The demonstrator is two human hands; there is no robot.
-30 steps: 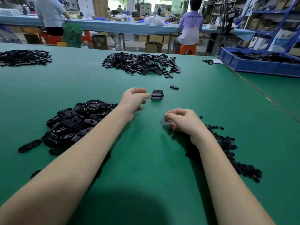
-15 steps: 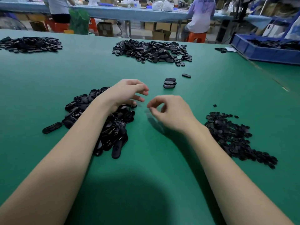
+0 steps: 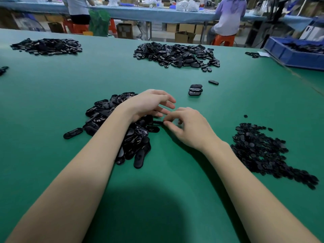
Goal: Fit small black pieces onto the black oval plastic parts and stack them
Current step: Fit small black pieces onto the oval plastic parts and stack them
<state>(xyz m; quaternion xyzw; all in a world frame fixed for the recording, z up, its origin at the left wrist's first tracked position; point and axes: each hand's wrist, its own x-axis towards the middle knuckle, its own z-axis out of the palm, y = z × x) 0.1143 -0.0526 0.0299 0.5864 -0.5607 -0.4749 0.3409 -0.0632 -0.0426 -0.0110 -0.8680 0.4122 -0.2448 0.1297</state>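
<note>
Green table (image 3: 52,106) | black oval parts (image 3: 177,55) heaped | blue workbench (image 3: 157,14) behind

Left hand (image 3: 149,104) covers part of near pile (image 3: 122,130); what its fingertips touch is hidden. Right hand (image 3: 187,127) pinch: contents too small to tell. Blue bin (image 3: 294,55), 2 o'clock, cut by edge. Forearms cut off at bottom.

Oval parts (image 3: 121,130) lie left, small pieces (image 3: 263,151) right, perhaps three stacked (image 3: 195,90) behind.
</note>
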